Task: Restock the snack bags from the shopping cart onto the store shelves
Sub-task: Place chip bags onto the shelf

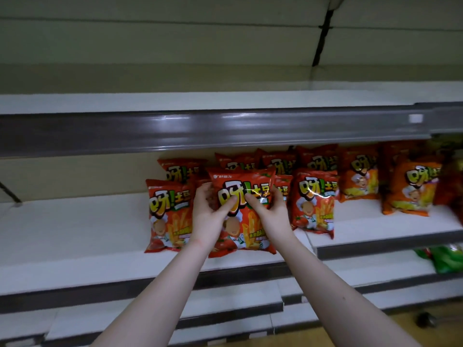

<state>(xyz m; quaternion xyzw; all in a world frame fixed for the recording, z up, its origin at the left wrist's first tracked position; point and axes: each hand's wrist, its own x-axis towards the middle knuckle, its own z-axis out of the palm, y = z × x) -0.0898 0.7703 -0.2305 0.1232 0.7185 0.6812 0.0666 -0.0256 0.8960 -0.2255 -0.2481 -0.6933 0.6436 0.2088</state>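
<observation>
Dim, greenish light throughout. White glare streaks the shelf rail (200, 126) toward twelve o'clock and the foil of the snack bag (244, 231). The three o'clock edge smears; shelf lines bow.

Glossy foil snack bag (244, 214); matt white shelf (75, 236).

Shop — tiered shelves (225, 128), snack bags (313, 201)
</observation>
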